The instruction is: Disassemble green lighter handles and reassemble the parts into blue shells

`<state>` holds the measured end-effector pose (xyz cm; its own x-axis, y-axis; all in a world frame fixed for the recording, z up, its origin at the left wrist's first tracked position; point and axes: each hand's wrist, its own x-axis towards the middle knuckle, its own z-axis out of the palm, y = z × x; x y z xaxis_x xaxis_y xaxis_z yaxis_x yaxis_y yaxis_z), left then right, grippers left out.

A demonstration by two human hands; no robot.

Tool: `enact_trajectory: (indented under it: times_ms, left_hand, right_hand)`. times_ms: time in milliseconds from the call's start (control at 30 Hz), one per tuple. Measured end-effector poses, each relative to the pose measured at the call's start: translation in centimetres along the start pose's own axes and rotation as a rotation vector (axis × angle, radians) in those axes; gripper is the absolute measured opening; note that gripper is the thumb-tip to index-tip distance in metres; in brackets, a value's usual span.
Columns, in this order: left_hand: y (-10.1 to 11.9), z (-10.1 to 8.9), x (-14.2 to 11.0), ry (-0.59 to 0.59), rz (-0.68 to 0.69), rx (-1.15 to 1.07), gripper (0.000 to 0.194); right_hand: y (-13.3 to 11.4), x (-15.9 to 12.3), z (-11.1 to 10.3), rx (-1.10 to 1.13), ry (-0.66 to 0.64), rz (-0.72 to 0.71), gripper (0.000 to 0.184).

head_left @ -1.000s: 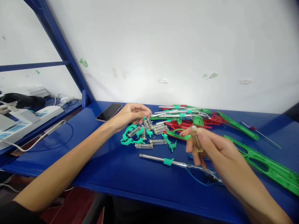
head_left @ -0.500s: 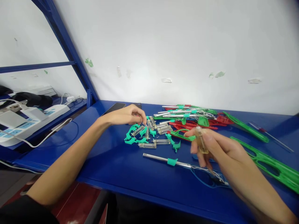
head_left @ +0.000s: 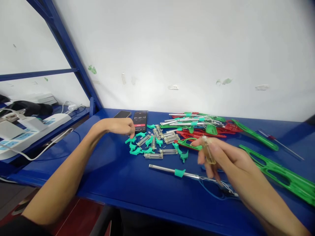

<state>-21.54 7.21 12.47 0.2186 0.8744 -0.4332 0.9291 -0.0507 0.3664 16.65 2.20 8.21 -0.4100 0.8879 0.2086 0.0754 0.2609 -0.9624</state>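
Note:
In my right hand (head_left: 218,154) is a small clear, amber-tinted lighter tank (head_left: 208,151), pinched upright between thumb and fingers. My left hand (head_left: 120,127) has its fingers curled downward at the left side of a cluster of teal curved triggers (head_left: 135,150). Its fingertips are partly hidden, and I cannot make out anything in them. More clear lighter tanks (head_left: 154,156) lie among the triggers. In front of them a metal lighter tube (head_left: 163,169) with a teal clip and wires lies on the table, its wired end partly behind my right hand.
Behind the cluster is a pile of metal tubes, wires and red handle shells (head_left: 194,133). Green handle shells (head_left: 278,170) and a screwdriver (head_left: 287,148) lie right. A phone showing a timer (head_left: 140,122) and another phone (head_left: 123,114) lie near the wall. A power strip (head_left: 56,122) stands left.
My left hand has moved left, away from the clear tanks, uncovering the timer phone. My right hand still holds its tank in nearly the same place. The view has shifted slightly.

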Motion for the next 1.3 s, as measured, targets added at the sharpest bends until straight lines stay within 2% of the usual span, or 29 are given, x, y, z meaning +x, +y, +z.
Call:
enact_trajectory:
  times_ms: [100,267,333,500,700,867,1100,1300]
  left_hand:
    - [0.6,0.6,0.6,0.112,0.012,-0.005,0.032]
    - [3.2,3.2,2.3,0.312,0.076,-0.016,0.033]
    - [4.2,4.1,2.7,0.354,0.091,-0.009,0.035]
    - [5.0,4.2,2.5,0.349,0.083,0.033,0.031]
    - [4.3,2.8,2.1,0.436,0.036,0.09,0.03]
    - [3.6,2.7,2.4,0.461,0.045,0.113,0.032]
    - [2.4,3.0,2.9,0.419,0.105,0.108,0.031]
    - [2.3,3.1,3.0,0.412,0.104,0.11,0.032]
  right_hand:
    - [-0.1,-0.1,0.1,0.005,0.0,0.001,0.046]
    - [0.0,-0.2,0.1,0.025,-0.012,0.013,0.049]
    - [0.1,-0.2,0.1,0.041,-0.005,0.024,0.05]
    - [0.3,-0.2,0.3,0.057,0.001,0.038,0.048]
    - [0.0,-0.3,0.5,0.011,0.009,0.057,0.051]
    - [0.0,-0.2,0.5,0.01,0.01,0.05,0.051]
    - [0.6,-0.1,0.4,0.027,0.013,0.02,0.05]
    - [0.6,-0.3,0.3,0.015,0.016,0.033,0.051]
